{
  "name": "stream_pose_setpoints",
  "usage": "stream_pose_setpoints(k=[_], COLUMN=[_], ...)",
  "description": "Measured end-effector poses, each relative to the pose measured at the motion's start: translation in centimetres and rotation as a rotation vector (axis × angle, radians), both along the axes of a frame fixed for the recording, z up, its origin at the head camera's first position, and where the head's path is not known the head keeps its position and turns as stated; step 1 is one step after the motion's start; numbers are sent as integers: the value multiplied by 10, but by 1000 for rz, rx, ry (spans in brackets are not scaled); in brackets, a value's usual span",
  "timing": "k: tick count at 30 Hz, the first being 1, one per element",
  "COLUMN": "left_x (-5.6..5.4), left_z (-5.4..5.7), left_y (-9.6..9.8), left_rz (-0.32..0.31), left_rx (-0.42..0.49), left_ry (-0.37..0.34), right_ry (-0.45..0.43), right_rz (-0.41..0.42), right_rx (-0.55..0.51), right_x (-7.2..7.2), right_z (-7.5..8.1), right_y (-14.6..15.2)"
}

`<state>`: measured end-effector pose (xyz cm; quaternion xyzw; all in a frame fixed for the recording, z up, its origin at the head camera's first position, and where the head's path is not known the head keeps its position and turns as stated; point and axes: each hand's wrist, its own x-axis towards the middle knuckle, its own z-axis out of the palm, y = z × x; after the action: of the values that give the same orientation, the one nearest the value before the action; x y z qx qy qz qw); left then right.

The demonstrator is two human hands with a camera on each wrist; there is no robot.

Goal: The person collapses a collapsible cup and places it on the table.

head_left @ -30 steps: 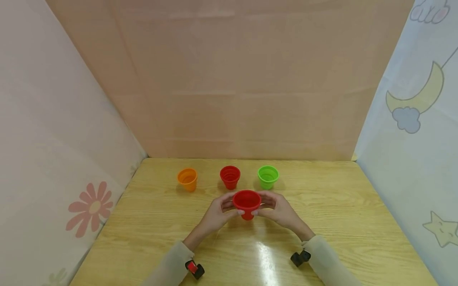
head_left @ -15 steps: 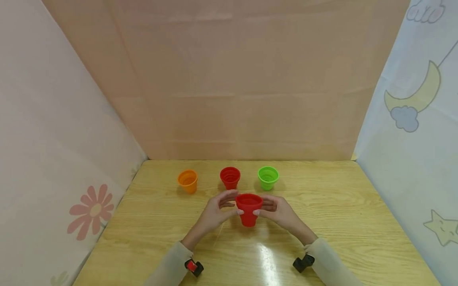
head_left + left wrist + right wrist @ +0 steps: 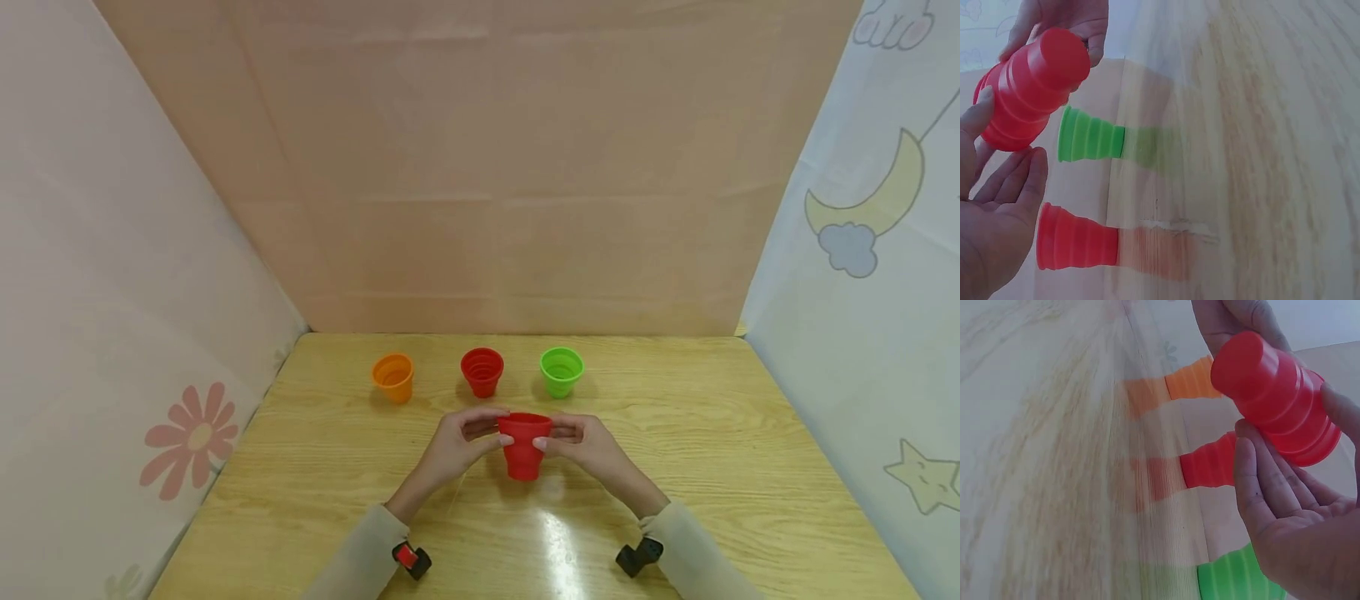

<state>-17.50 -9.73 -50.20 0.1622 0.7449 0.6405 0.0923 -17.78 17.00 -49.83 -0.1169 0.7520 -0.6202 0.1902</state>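
held red cup: the held red cup (image 3: 523, 454) is kept up off the table between both hands, roughly in the middle of the near side. ribbed walls, mouth up, tipped a bit away from the person, so only a sliver of the inside gets seen. its round base is caught in both wrist views.
left hand: the cup's left side is gripped by the left hand (image 3: 459, 446), thumb laid on the near wall, fingers bent round toward the far side.
right hand: pretty much mirrored, the right side is gripped by the right hand (image 3: 592, 450), thumb on the near wall too.
second red cup: just beyond the hands, the second red cup (image 3: 482, 375) is stood upright on the table, middle of a row of three.
orange cup: the left end of that row is taken by the orange cup (image 3: 393, 379), upright.
green cup: the right end is taken by the green cup (image 3: 562, 373), also upright.
wrists: pale sleeves (image 3: 360, 554) are worn, with a small black device strapped at each.
table: everything is set on or held over a glossy wood-grain table (image 3: 750, 467).
walls: it's boxed in by a plain tan backdrop (image 3: 487, 183), a flower (image 3: 198, 437) printed at left, a moon (image 3: 877, 200) at right.
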Motion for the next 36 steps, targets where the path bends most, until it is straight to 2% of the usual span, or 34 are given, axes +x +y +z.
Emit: stream_pose_setpoints(k=[4,7,11,15,23,29,36], left_x=[0,0,0,0,1,1,1], left_z=[-2,-3,-2,-2,-5,-9,-13], left_y=[1,1,0,0,3,8,12], left_rz=[24,34,48,72,90,112,50], left_rx=[-29,-51,-52,-45,49,98,78], left_ry=[19,26,1,-26,-130,-162,-190], right_ry=[13,59,111,119,56,1,-87], right_rz=[-9,-25,-39,-46,-29,-51,-69], right_rx=[-2,-25,-70,-81,-185,-301,-377], right_x=[-1,-2,-2,0,-2,-3,0], right_z=[-1,0,3,4,-5,-12,-14], right_y=[3,3,2,1,1,-6,-9])
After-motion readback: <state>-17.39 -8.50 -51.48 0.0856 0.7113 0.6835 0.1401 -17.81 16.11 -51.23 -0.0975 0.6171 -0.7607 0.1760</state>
